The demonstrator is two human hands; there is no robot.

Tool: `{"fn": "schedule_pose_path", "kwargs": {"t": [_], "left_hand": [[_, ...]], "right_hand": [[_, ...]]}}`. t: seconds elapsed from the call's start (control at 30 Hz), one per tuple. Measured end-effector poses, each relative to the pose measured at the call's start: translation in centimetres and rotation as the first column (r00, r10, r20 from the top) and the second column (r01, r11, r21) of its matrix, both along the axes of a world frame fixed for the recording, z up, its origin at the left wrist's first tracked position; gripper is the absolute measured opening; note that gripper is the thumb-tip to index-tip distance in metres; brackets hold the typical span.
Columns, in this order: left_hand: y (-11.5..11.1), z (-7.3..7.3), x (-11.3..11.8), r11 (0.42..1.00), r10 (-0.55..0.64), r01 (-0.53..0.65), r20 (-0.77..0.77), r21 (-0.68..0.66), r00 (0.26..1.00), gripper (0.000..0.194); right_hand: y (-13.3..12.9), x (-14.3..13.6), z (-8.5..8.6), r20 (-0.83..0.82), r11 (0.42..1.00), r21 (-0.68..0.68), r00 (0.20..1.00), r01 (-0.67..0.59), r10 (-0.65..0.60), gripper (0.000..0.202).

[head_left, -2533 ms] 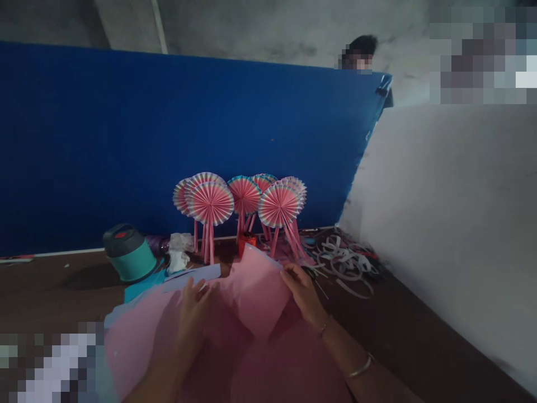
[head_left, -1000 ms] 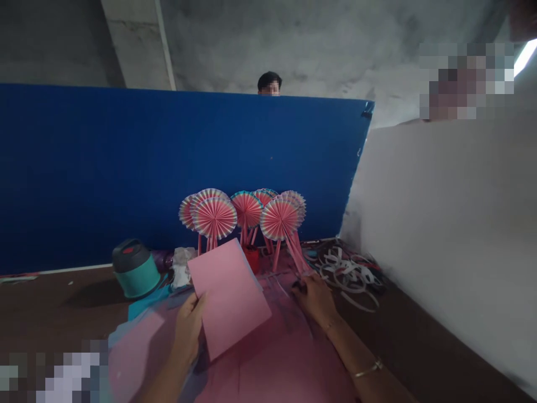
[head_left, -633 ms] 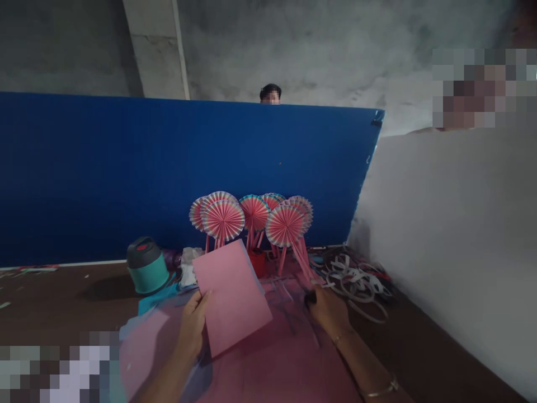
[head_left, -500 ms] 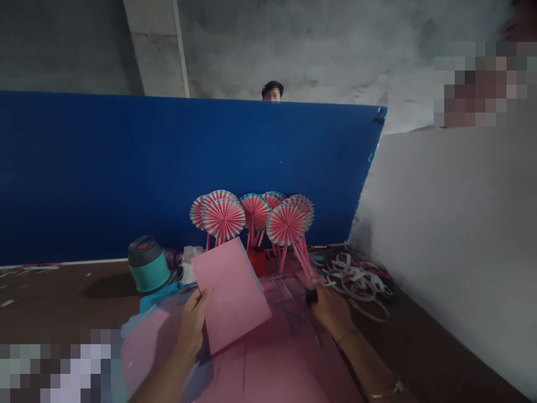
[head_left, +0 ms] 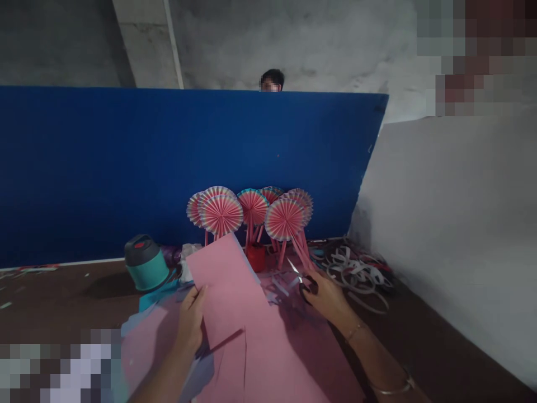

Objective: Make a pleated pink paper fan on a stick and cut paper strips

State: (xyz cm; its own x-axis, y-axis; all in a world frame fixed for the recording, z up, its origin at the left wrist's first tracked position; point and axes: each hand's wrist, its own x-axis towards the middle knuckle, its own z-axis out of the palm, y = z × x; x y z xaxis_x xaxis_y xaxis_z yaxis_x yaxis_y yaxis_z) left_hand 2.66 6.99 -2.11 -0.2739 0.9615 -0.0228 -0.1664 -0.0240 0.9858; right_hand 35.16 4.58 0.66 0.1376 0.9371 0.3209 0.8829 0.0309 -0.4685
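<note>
Between the thumb and fingers of my left hand [head_left: 193, 319] is the left edge of a pink paper sheet [head_left: 226, 291], tilted above the work surface, with a bluish edge showing behind it. My right hand [head_left: 329, 294] grips a pair of scissors [head_left: 304, 280] by its dark handles, the silvery blades pointing up and left, apart from the sheet. Under both hands lie larger pink sheets [head_left: 277, 358]. Thin paper strips [head_left: 283, 282] are scattered between the sheet and the scissors.
Several round pleated paper fans [head_left: 221, 215] on pink sticks stand behind, near a red container [head_left: 255, 257]. A teal tub with a dark lid [head_left: 146, 263] sits left. Curled white strips [head_left: 356, 274] lie right. A blue panel [head_left: 168, 168] stands behind; a person's head [head_left: 272, 80] shows above it.
My right hand has turned, bringing the scissor blades into clear view. The pink sheet stays in my left hand, shifted slightly left. The whole view has moved a little.
</note>
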Motion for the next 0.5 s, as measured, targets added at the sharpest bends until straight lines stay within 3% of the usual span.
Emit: {"fn": "schedule_pose_path", "kwargs": {"t": [0.1,0.23,0.37,0.5], "left_hand": [[0.1,-0.3,-0.1,1.0,-0.015,0.015,0.049,0.001,0.999,0.024],[0.1,-0.1,0.0,1.0,-0.009,0.009,0.044,-0.006,0.999,0.021],[-0.1,0.3,0.2,0.999,0.016,-0.015,0.022,-0.037,1.0,0.021],[-0.3,0.7,0.3,0.998,0.019,-0.017,0.038,-0.054,0.999,0.021]], "right_hand": [[0.0,-0.2,-0.1,0.024,0.983,0.178,0.998,0.051,-0.057,0.046],[0.3,-0.6,-0.4,-0.148,0.944,0.325,0.983,-0.054,0.107,0.047],[0.4,-1.2,-1.0,-0.156,0.932,0.343,0.971,-0.119,0.181,0.049],[0.6,-1.6,-2.1,-0.194,0.958,0.245,0.96,-0.15,0.2,0.054]]}}
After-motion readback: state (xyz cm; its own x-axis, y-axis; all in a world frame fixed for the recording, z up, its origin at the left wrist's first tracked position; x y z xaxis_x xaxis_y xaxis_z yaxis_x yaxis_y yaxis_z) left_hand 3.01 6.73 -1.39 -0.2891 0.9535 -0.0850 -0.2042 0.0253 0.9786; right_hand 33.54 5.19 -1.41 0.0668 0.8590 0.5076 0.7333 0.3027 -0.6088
